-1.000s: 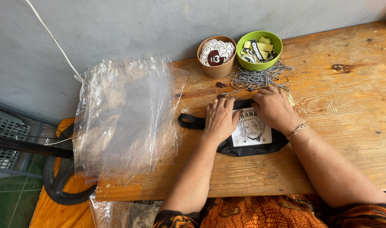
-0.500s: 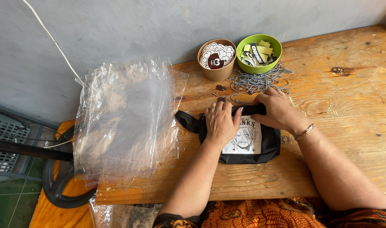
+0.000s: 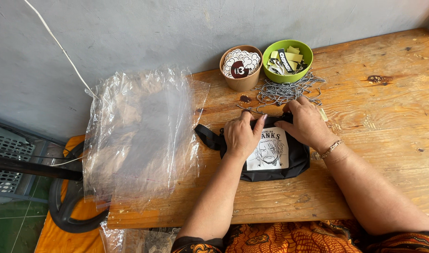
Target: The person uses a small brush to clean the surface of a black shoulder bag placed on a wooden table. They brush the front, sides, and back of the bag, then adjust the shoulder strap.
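Nearest, at the bottom edge, an orange patterned cloth (image 3: 289, 236) covers the person's lap, and both forearms reach up from it onto the wooden surface (image 3: 388, 140). Just beyond the near edge lies a small black pouch (image 3: 296, 161) with a white printed panel showing a drawn face; its strap end pokes out to the left. The left hand (image 3: 241, 137) lies flat on the pouch's left half, fingers (image 3: 256, 126) held close together and pressing down, thumb running along the top edge. The right hand (image 3: 307, 124), with a thin bracelet at the wrist, rests on the pouch's far right corner, its fingers curled and seemingly nipping the top seam, though what exactly they grip I cannot tell. As I read it, the work in hand is smoothing or closing the pouch along its top, the left hand steadying while the right works the edge. A next move would call for keeping the pouch flat and freeing one hand, since everything else lies out of the present grip. To the left, overhanging the surface's edge, is a stack of clear plastic bags (image 3: 139, 136), close beside the pouch but not touching it. Farther off, just past the right hand, a heap of ball chains (image 3: 282, 91) is spread out, and behind it, against the grey wall, stand a brown cup (image 3: 241, 68) of round stickers and a green bowl (image 3: 287, 61) of tags.
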